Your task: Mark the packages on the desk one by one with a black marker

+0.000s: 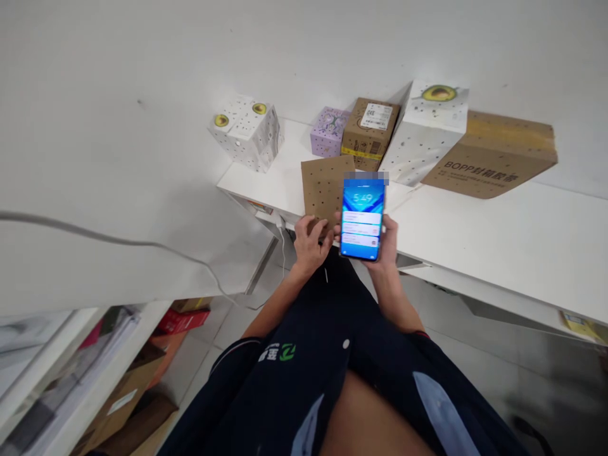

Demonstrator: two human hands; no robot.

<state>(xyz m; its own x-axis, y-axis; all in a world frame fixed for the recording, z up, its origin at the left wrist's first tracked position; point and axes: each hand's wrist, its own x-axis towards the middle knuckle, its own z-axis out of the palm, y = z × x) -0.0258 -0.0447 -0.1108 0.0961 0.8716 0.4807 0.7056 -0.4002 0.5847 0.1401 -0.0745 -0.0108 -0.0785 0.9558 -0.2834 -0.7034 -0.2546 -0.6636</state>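
Note:
My right hand (388, 244) is closed around a smartphone (361, 228), held upright with its lit blue screen facing me. The screen shows 5:49 and several notification cards, with a blurred patch at the top. My left hand (310, 246) is at the near edge of a brown cardboard piece (325, 183) with dark specks. Its fingers are bent but apart, touching the cardboard's lower part. The phone overlaps the cardboard's right side, and whether it is a flat sheet or a box top I cannot tell.
On the white table (475, 234) stand a white avocado-print box (251, 136), a small purple box (327, 131), a labelled brown carton (368, 136), a taller avocado-print box (422, 133) and a BOPP carton (498, 155). A white cable (142, 242) crosses at left, above a shelf (80, 354).

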